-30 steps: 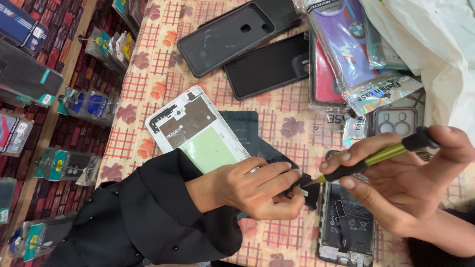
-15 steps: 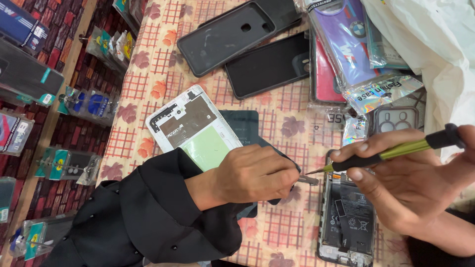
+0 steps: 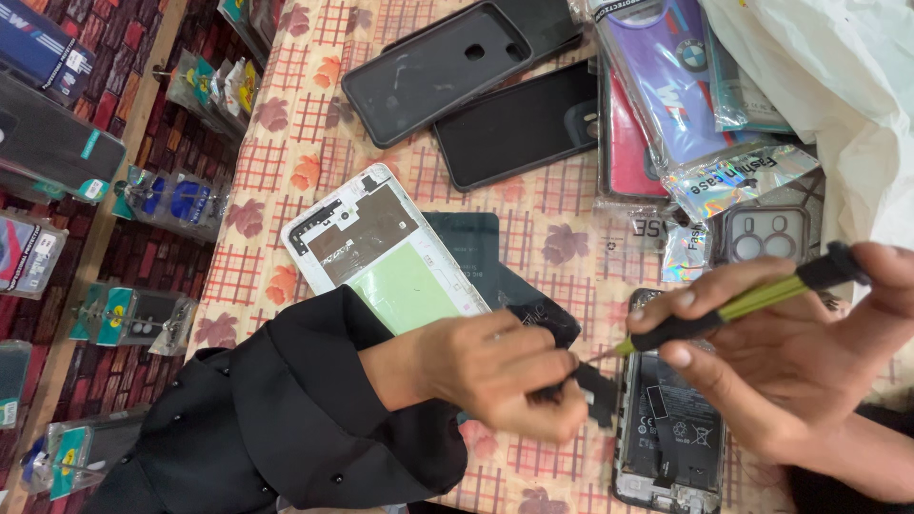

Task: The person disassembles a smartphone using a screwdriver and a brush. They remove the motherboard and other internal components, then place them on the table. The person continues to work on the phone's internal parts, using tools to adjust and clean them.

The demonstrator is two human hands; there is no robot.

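working midway through a teardown: opened phone [image 3: 671, 428] lying on the checked tablecloth [image 3: 305, 124] with back off and battery exposed; left hand [image 3: 505, 366] pinching a small dark part [image 3: 595, 390] beside it, right hand [image 3: 809, 352] gripping the green-black screwdriver [image 3: 733, 309], tip touching that part; reassembly pending.

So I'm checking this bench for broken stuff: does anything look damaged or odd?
Two phones lie opened: a white one with its back off, and a dark one showing its battery under the screwdriver. Opened up, not visibly broken. The phone cases are loosely piled.
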